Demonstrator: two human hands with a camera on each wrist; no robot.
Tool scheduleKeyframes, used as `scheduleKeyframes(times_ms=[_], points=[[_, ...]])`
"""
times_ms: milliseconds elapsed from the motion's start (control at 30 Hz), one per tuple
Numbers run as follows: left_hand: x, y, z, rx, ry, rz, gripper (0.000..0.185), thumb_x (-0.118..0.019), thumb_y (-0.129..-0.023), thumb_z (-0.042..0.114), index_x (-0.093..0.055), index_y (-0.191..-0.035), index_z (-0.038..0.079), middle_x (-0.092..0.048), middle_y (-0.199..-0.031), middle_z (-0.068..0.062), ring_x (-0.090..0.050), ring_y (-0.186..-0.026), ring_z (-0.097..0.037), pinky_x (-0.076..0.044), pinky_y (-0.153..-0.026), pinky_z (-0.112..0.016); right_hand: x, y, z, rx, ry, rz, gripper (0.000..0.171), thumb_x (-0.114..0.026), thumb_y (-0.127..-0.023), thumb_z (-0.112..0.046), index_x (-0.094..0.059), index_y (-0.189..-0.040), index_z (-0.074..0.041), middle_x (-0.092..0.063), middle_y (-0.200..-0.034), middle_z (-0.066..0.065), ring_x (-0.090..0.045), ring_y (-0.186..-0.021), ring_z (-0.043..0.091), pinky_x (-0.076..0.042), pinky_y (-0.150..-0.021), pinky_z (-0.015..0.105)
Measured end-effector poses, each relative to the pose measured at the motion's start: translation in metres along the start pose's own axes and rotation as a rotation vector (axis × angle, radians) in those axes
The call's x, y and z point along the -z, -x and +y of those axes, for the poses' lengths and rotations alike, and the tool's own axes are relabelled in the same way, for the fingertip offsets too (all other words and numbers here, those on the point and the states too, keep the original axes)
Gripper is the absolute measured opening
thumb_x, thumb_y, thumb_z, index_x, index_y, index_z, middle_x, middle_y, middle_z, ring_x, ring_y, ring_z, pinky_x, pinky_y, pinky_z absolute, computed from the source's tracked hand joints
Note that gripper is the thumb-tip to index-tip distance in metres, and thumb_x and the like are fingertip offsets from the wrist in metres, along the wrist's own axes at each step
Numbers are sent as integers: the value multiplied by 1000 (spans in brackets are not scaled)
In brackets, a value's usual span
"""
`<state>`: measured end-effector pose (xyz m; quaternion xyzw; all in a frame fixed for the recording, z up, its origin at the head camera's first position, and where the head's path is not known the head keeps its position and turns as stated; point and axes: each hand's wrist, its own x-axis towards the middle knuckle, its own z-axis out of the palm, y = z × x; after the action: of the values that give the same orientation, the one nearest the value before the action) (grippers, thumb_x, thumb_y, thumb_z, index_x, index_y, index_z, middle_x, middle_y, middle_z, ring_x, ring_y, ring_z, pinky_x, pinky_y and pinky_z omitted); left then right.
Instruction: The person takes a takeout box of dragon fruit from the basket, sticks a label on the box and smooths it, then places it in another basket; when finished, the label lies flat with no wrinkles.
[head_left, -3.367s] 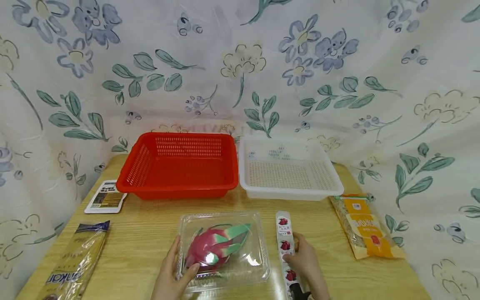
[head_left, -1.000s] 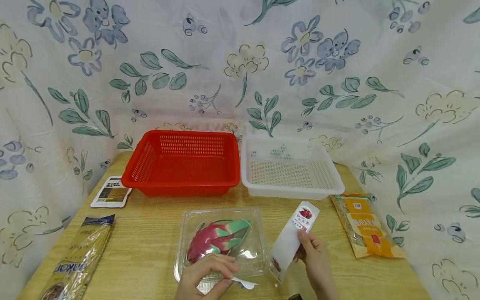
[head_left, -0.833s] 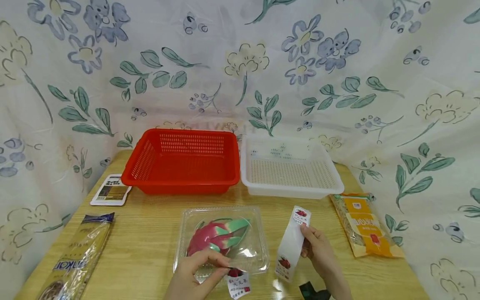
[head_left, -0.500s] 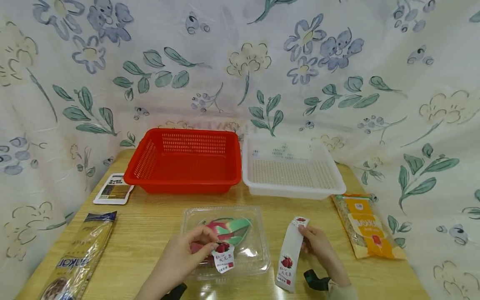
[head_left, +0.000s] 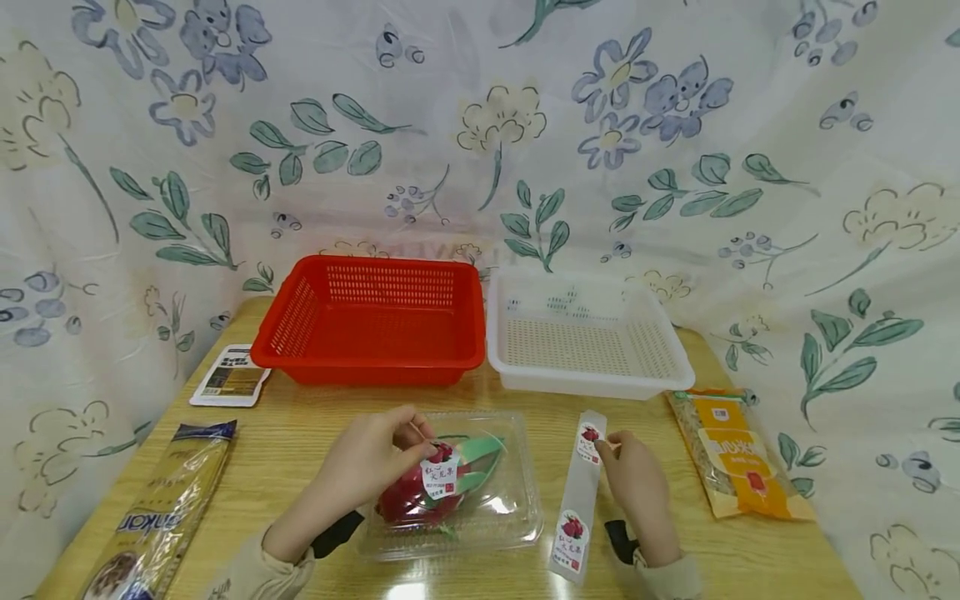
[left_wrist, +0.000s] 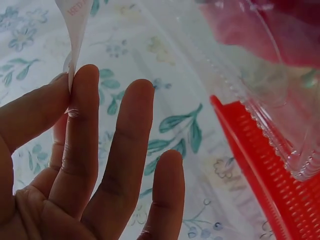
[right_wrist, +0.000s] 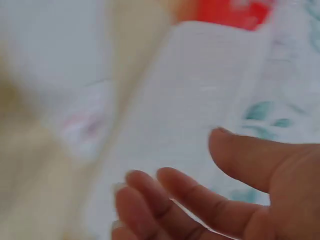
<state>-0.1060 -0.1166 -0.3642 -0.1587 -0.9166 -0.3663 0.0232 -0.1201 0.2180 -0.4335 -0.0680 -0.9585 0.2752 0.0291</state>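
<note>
Between thumb and index finger, my left hand pinches a sticker printed with a red dragon fruit. It hangs above the lid of a clear plastic clamshell box, with a pink and green dragon fruit inside. In the left wrist view the sticker curls up from the fingertips. To the right of the box lies a long white strip of stickers, two of its printed labels showing. Beside the strip's far end is my right hand; the right wrist view shows its thumb and fingers apart, holding nothing.
A red basket and a white basket stand at the back. To the left lie a flat white pouch and a long golden packet. An orange and clear bag of grain lies at the right edge.
My left hand left the box, took hold of a sticker and brought it up over the lid. My right hand has laid the lifted strip down on the table and let go.
</note>
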Motion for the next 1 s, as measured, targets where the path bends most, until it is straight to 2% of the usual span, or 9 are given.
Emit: scheduleKeyframes(times_ms=[67,133,200,267,333,433,633,800,1000], points=[[0,-5,0,-7,-11,-2,13,-78,-80,20,-65,-81,23,-72,-72,11,-61,-62,1,-41,-54,-20,3,6,-23,70,-44,61,30,-58,-97,-23,-64,-112,2,-71,-87,12,-63,-71,19,-48,-59,29],[1,-10,1,-18,-13,-3,14,-78,-80,21,-65,-81,23,-72,-71,11,-60,-61,2,-41,-54,-21,3,15,-49,140,-152,63,25,-60,-96,-21,-65,-111,-1,-71,-87,8,-64,-73,18,-49,-62,26],[2,-15,2,-19,-12,-4,14,-78,-80,21,-64,-81,22,-72,-71,11,-60,-61,3,-41,-55,-21,0,23,-74,217,-280,9,21,-62,-95,-19,-64,-108,-2,-70,-87,6,-64,-77,16,-51,-66,22],[2,-19,3,-18,-7,-12,13,-78,-81,21,-64,-81,21,-72,-72,10,-60,-61,2,-42,-55,-22,-5,31,-95,261,-387,-90,19,-62,-95,-19,-61,-106,-3,-68,-87,4,-63,-76,14,-50,-67,19],[2,-23,4,-14,-3,-20,13,-77,-82,21,-64,-82,19,-72,-73,8,-60,-60,1,-42,-52,-22,-11,37,-111,311,-438,-170,18,-62,-95,-19,-57,-102,-4,-68,-86,4,-62,-75,11,-50,-65,18],[0,-28,4,-9,-12,-23,13,-77,-82,22,-64,-82,19,-73,-73,7,-58,-57,0,-40,-48,-22,-21,41,-126,370,-422,-219,16,-64,-93,-17,-53,-96,-6,-66,-84,4,-57,-72,4,-48,-63,17],[-4,-35,2,13,-63,-12,13,-78,-80,22,-65,-81,19,-72,-72,6,-56,-54,-1,-40,-46,-22,-34,41,-135,435,-394,-180,15,-68,-88,-6,-54,-87,-6,-58,-78,2,-46,-64,2,-42,-56,16],[-13,-39,-2,27,-188,-28,15,-79,-80,25,-64,-79,21,-67,-65,10,-49,-47,-4,-34,-43,-22,-40,40,-136,474,-332,-164,14,-69,-86,-3,-55,-86,-7,-59,-78,2,-47,-65,0,-45,-58,15],[-23,-42,-9,-25,-312,-35,20,-81,-77,26,-62,-72,24,-63,-62,11,-44,-46,-7,-30,-39,-22,-48,42,-137,506,-240,-147,14,-69,-85,-3,-57,-86,-8,-62,-70,0,-46,-59,-4,-43,-54,13]])
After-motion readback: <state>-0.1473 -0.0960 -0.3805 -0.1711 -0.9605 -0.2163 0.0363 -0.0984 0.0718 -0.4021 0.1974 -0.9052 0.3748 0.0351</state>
